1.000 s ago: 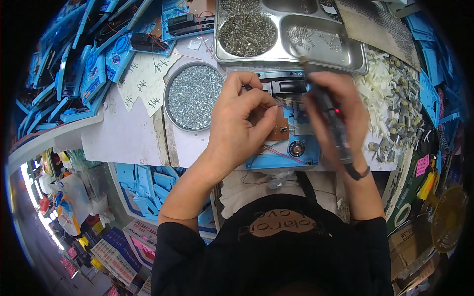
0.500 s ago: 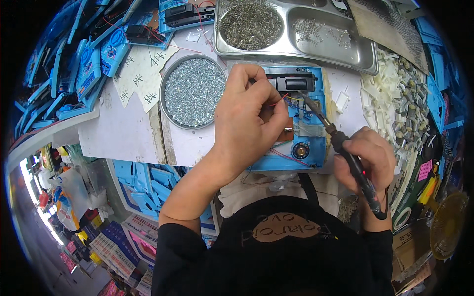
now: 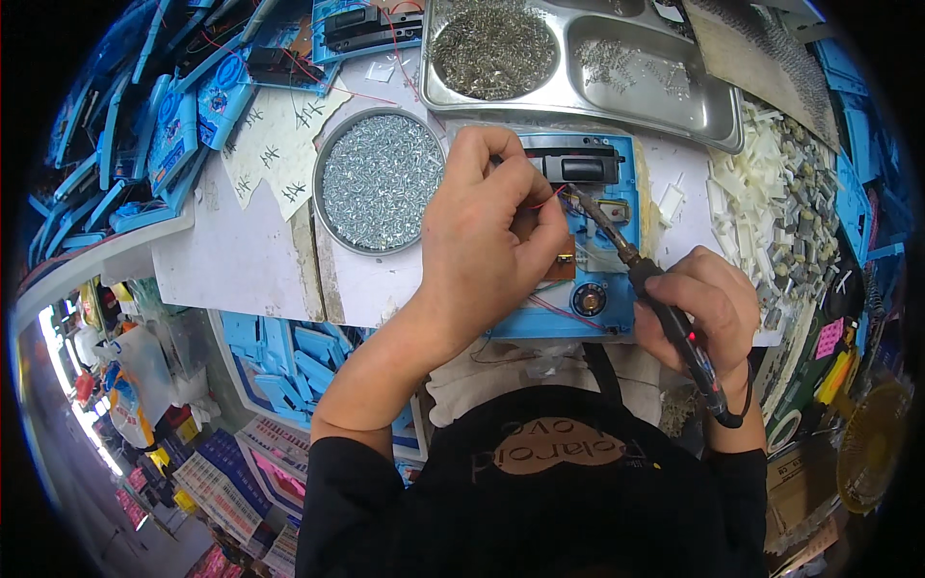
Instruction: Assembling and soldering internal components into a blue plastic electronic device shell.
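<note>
Between thumb and fingers of my left hand (image 3: 491, 231) a thin red wire (image 3: 550, 199) is pinched; the exact grip is hidden behind the hand. My right hand (image 3: 708, 303) is closed round the dark handle of a soldering iron (image 3: 628, 252), a small red light showing on it. The iron's tip points up and left, close to the wires by my left fingertips; whether it touches cannot be made out. Below both lies an open blue plastic casing (image 3: 554, 326), holding a black part (image 3: 590, 170), a round speaker (image 3: 589, 300) and a brown circuit board (image 3: 561, 264).
A round metal dish of screws (image 3: 378, 183) stands left of the casing. Behind is a steel compartment tray (image 3: 564, 108) with small metal pieces. White and grey parts (image 3: 761, 207) are heaped at right, blue casings (image 3: 173, 130) stacked at far left, and a torn paper sheet (image 3: 275, 144) nearby.
My right hand has shifted left with the soldering iron, bringing its tip nearer my left fingertips. My left hand has hardly moved and keeps its pinch.
</note>
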### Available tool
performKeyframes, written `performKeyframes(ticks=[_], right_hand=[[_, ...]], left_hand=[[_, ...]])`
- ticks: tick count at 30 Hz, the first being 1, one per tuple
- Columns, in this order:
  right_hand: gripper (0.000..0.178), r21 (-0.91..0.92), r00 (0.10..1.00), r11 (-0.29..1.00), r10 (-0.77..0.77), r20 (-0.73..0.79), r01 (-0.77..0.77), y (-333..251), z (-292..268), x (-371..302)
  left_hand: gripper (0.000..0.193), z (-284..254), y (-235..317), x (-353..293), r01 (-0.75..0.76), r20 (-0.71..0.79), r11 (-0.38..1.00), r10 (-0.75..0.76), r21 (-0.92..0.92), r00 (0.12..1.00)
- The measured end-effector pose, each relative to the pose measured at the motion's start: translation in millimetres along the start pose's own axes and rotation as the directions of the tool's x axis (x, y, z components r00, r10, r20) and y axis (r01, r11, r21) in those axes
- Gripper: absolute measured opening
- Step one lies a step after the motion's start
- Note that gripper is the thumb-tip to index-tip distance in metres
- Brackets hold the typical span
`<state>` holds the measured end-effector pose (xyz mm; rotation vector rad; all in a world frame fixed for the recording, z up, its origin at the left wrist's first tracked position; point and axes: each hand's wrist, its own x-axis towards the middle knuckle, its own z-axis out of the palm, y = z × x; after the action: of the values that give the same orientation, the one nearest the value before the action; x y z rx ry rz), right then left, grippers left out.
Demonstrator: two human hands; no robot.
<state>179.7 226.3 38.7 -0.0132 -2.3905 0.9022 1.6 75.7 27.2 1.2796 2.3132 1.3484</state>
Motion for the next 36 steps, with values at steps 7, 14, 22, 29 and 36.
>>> performKeyframes(ticks=[7,14,22,29,36], right_hand=[[0.045,-0.042,1.000,0.999,-0.014,0.007,0.015,0,2,1],[0.047,-0.082,0.997,0.995,-0.056,0.054,0.061,2,0,-2],[0.040,0.002,0.999,1.000,0.023,0.042,-0.023,-1,-6,-2],[0.037,0.066,0.999,0.998,0.023,0.031,-0.025,3,-8,0],[0.036,0.072,0.997,0.996,0.044,0.067,-0.049,6,-12,3]], left_hand=[[0.009,1,-3,0,-0.017,-0.010,1.000,0.017,0.002,1.000],[0.009,3,-2,0,-0.016,-0.017,1.000,0.017,0.014,1.000],[0.010,4,-3,0,-0.028,-0.024,0.999,0.029,0.035,0.999],[0.010,5,-2,1,-0.040,-0.041,0.998,0.042,0.042,0.998],[0.010,7,-1,0,-0.032,-0.055,0.997,0.037,0.076,0.998]])
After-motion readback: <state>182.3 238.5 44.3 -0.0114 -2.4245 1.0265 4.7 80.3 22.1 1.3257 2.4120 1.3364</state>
